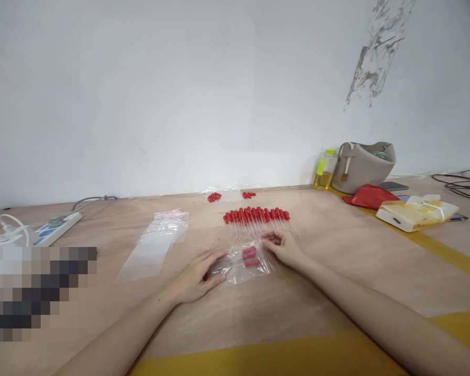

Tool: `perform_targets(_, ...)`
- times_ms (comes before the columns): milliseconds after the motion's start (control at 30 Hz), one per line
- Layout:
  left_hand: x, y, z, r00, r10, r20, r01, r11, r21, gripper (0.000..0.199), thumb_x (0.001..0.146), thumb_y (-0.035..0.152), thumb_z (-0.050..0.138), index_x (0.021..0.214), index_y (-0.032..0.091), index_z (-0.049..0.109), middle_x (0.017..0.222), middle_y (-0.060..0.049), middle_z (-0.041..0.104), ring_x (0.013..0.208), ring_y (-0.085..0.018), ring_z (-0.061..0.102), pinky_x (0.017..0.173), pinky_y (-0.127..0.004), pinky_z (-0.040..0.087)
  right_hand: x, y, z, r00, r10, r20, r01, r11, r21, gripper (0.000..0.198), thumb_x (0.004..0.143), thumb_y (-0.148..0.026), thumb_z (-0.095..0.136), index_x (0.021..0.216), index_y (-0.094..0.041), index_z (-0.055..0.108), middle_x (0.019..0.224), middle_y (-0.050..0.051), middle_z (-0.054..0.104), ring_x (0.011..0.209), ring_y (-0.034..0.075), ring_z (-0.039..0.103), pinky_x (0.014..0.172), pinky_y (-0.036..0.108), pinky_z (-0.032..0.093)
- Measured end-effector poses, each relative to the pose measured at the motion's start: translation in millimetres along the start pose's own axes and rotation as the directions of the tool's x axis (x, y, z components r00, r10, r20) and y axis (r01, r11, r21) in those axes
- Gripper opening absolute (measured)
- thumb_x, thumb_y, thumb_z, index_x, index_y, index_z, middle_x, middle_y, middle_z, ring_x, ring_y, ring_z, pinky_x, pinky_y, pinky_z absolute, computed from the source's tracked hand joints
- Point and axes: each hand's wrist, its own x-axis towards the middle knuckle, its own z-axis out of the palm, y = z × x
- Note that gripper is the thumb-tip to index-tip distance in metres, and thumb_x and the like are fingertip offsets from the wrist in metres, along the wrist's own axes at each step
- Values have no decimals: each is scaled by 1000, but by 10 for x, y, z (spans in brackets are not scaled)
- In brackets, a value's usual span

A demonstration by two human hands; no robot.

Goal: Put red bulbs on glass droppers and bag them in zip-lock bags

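A clear zip bag (235,271) lies flat on the table with a few droppers inside, their red rubber bulbs (251,256) toward the right end. My left hand (198,277) holds the bag's left end, thumb at the lower edge and fingers at the upper one. At the upper right corner, by the red-lined opening, the fingers of my right hand (284,248) pinch the bag. Just beyond it lies a row of several glass droppers (258,222) with red bulbs, their tubes pointing toward me.
Flat empty zip bags (152,245) overlap at the left. Small red pieces (214,197) lie near the wall. A power strip (58,230) is far left. To the right are a bottle (324,169), a grey bag (364,167), a red pouch (370,197) and a tissue pack (417,213).
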Motion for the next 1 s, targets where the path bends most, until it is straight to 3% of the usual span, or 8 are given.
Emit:
perform_targets(133, -4, -13, 10, 1000, 22, -3, -21, 1000, 13, 38, 85, 34, 43, 122, 26, 43, 131, -4, 37, 120, -22, 33, 98, -37, 32, 315, 23, -210, 976, 16, -215, -80, 954, -289, 11, 64, -25, 56, 70, -15, 55, 68, 3, 61, 62, 13, 56, 59, 24, 44)
perform_targets(300, 7, 21, -3, 996, 89, 20, -88, 996, -19, 25, 87, 30, 40, 105, 25, 56, 129, -3, 40, 120, -20, 34, 98, -34, 32, 693, -98, -217, 962, 88, -260, -232, 765, -601, 18, 66, -19, 54, 83, -14, 54, 80, 7, 63, 78, 17, 58, 65, 24, 43)
perform_targets(467, 11, 17, -7, 992, 91, 89, -90, 996, -13, 28, 88, 28, 37, 109, 26, 56, 131, -2, 39, 121, -19, 33, 99, -35, 30, 925, -151, -71, 948, 182, -260, -311, 697, -646, 38, 61, -13, 57, 97, -5, 49, 91, 21, 59, 85, 29, 58, 64, 32, 43)
perform_targets(600, 6, -14, 9, 992, 68, 102, -68, 998, 0, 32, 88, 28, 37, 117, 29, 50, 133, -1, 36, 122, -20, 32, 100, -38, 29, 996, -171, -14, 938, 237, -254, -347, 670, -656, 50, 59, -10, 59, 106, -3, 44, 96, 25, 57, 90, 32, 56, 67, 33, 44)
perform_targets(833, 7, -14, 13, 994, 57, 95, -56, 998, -16, 33, 88, 29, 38, 119, 30, 49, 133, -1, 36, 122, -20, 32, 100, -38, 29, 936, -353, -113, 943, 267, -199, -333, 715, -614, 53, 64, -12, 56, 111, 0, 37, 95, 25, 56, 87, 30, 56, 66, 33, 44)
perform_targets(900, 10, -22, 16, 994, 61, 86, -59, 998, -29, 33, 87, 29, 38, 119, 30, 49, 133, -1, 36, 121, -20, 33, 100, -38, 30, 823, -412, -207, 955, 244, -168, -295, 750, -592, 51, 67, -16, 53, 113, -3, 35, 89, 18, 58, 81, 24, 58, 63, 29, 44)
perform_targets(1000, 16, -28, 17, 995, 62, 72, -60, 998, -34, 33, 87, 29, 39, 118, 29, 49, 132, -1, 38, 121, -21, 34, 99, -38, 31, 536, -419, -321, 981, 173, -93, -196, 881, -430, 56, 70, -17, 48, 121, -11, 25, 72, 3, 56, 59, 13, 55, 52, 22, 42)
